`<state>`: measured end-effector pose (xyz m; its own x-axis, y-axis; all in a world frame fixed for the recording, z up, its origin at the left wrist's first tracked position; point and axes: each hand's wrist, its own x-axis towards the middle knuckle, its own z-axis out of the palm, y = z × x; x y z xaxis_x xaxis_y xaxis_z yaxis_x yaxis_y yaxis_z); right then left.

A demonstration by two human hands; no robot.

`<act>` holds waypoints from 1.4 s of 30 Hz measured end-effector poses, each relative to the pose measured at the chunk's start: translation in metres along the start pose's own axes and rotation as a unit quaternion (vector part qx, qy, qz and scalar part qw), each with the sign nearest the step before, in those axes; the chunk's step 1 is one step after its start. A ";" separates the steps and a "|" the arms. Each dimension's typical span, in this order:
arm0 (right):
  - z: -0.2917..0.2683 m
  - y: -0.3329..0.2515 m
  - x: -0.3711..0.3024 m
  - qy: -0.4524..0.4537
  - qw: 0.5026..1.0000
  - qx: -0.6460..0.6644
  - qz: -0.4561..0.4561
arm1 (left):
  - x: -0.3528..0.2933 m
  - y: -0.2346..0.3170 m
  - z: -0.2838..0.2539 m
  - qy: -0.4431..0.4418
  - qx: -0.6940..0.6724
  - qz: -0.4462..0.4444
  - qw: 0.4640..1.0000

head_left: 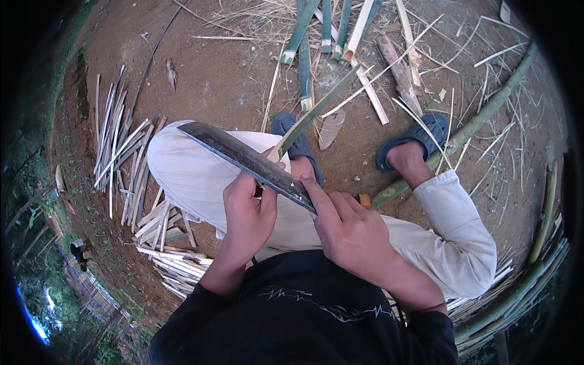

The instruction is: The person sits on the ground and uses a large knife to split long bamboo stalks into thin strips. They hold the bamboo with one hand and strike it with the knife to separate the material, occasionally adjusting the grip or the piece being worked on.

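A wide dark machete blade (243,159) lies slantwise above my lap, its far end over my left knee. My right hand (353,234) is closed round the machete's near end, with a finger laid along the blade; the handle is mostly hidden in the hand. My left hand (248,207) is closed at the near end of a green bamboo strip (319,108), just under the blade. The strip slopes up and away to the right, and the blade crosses it near its pale lower end. My left fingertips are partly hidden behind the blade.
Split bamboo sticks (140,170) are heaped at the left. Ahead lie cut green bamboo pieces (302,33), shavings and a weathered wood piece (398,73). A long bamboo pole (486,112) runs along the right, past my sandalled foot (413,143). A distant person (79,254) is far left.
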<state>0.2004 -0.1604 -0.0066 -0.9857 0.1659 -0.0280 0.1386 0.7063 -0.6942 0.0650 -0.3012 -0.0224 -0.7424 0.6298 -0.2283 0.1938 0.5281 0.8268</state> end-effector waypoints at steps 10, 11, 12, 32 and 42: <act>-0.007 0.007 0.003 -0.020 0.999 -0.026 0.017 | -0.005 0.005 0.001 -0.025 -0.034 0.020 0.999; -0.006 0.009 0.004 -0.020 0.999 -0.034 0.015 | -0.007 0.005 0.000 -0.027 -0.013 0.013 0.999; -0.004 0.013 0.006 -0.019 0.999 -0.045 0.012 | -0.007 0.008 0.000 -0.028 0.007 0.009 1.000; 0.005 0.058 0.028 -0.018 0.997 -0.079 -0.013 | 0.001 0.023 -0.002 -0.025 0.102 0.007 0.994; 0.003 0.067 0.026 -0.018 0.994 -0.083 0.068 | -0.001 0.023 0.004 -0.025 0.088 0.005 0.996</act>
<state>0.1837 -0.1109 -0.0561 -0.9594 0.2450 -0.1400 0.2810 0.7838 -0.5538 0.0733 -0.2876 -0.0054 -0.7085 0.6601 -0.2496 0.3136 0.6113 0.7266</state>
